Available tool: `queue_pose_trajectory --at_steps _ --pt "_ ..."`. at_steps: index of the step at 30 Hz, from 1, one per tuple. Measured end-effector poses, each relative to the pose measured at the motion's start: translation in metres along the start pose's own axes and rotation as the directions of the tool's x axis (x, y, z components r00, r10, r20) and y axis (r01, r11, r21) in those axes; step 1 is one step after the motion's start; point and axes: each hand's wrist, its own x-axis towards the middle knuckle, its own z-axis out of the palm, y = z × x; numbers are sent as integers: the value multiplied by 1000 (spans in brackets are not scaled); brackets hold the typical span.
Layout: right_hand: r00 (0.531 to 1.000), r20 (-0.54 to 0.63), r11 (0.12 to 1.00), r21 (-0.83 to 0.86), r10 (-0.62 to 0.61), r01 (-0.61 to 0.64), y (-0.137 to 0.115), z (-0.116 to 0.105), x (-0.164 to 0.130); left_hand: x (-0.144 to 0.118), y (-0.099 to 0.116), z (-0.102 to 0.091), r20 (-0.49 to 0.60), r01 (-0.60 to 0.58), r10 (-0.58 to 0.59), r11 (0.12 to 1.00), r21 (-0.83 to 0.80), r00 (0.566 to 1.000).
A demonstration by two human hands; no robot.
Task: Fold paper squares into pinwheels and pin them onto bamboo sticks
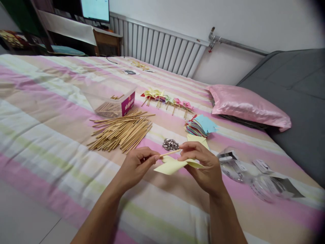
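A thin tan wooden stick (pixel 169 153) is being pinched by the left hand (pixel 137 166) in front of a small heap of silver metal pieces (pixel 170 144). There too, a folded pale-yellow paper piece (pixel 169 167) is being gripped by the right hand (pixel 204 167). The heap is being flanked on its left by piled tan wooden sticks (pixel 124 131).

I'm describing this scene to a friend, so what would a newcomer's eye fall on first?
Probably the middle foreground, where the left hand pinches a thin stick and the right hand holds pale yellow paper. Beyond them to the left, a pile of sticks lies in front of a clear plastic box. To the box's right, colorful paper pinwheels lie in a row.
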Motion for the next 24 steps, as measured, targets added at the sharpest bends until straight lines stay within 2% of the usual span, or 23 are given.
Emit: queue_pose_trajectory --at_steps 8,18,24 --pt "999 -38 999 -22 -30 29 -2 5 1 0 6 3 9 106 -106 984 -145 994" --pt "988 -132 994 -83 -83 73 -3 5 -1 -1 6 4 -23 78 -84 982 -169 996" --pt "987 -131 992 -100 -91 78 -4 7 -1 -1 6 4 -62 51 -62 985 -162 996"
